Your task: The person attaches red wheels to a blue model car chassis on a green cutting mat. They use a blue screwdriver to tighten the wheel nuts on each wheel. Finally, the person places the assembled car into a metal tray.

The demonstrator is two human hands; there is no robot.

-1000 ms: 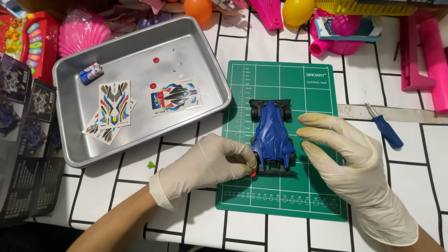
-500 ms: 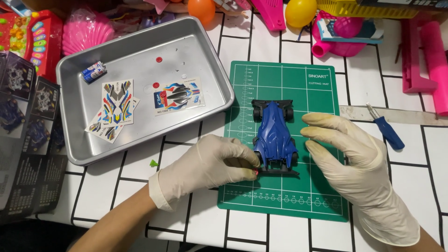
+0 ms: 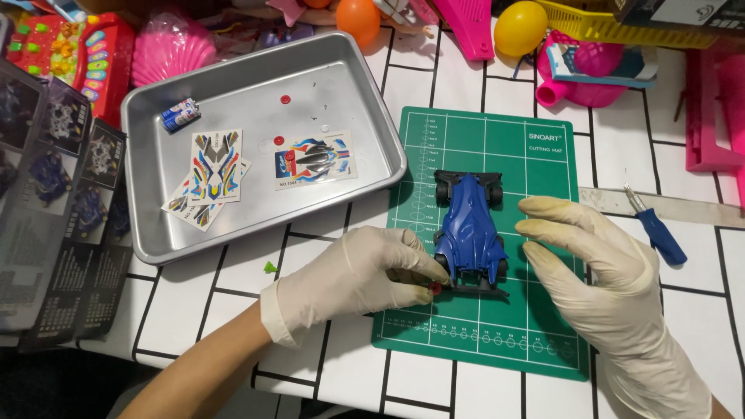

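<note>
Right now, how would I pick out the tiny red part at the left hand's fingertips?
Find the green cutting mat right of the metal tray. A blue model car sits on it. The small red part is pinched by the left hand at the car's near-left corner, the mat's only red piece.

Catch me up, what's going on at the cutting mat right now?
A person in pale gloves is working on a blue toy race car that sits on the green cutting mat. The left hand pinches a small red part at the car's rear corner. The right hand hovers open beside the car, not gripping it. A metal tray to the left holds sticker sheets and a small battery.
</note>
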